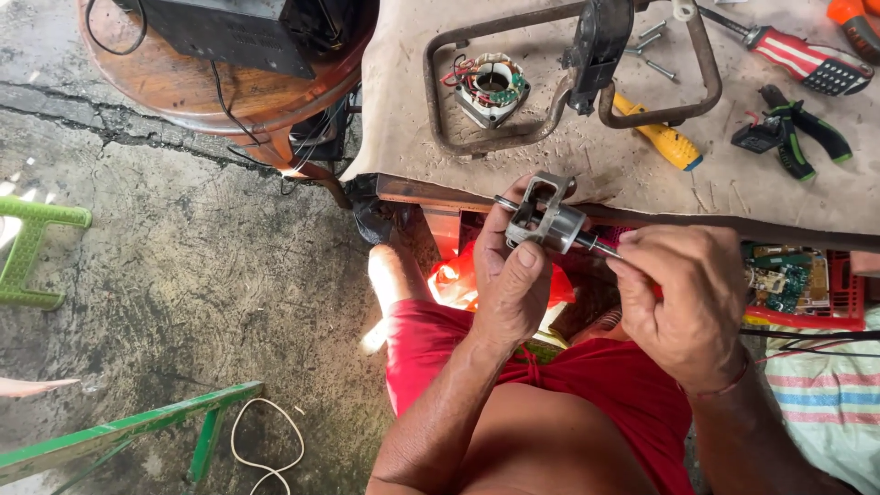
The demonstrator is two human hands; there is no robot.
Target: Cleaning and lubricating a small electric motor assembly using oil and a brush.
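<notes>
Soft even daylight, faint shadows, sharp focus throughout.

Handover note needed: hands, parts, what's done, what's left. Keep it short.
Left hand: gripping the small metal rotor with bracket, held in the air just below the bench edge.
Right hand: fingertips pinching the rotor's shaft end.
On the workbench: stator with copper windings inside a rusty metal frame, yellow-handled screwdriver, red-handled screwdriver, green-handled pliers, loose screws.
Done: rotor is out of the stator.
Left: the two parts are still apart; whether the shaft is being cleaned or fitted cannot be told.
</notes>
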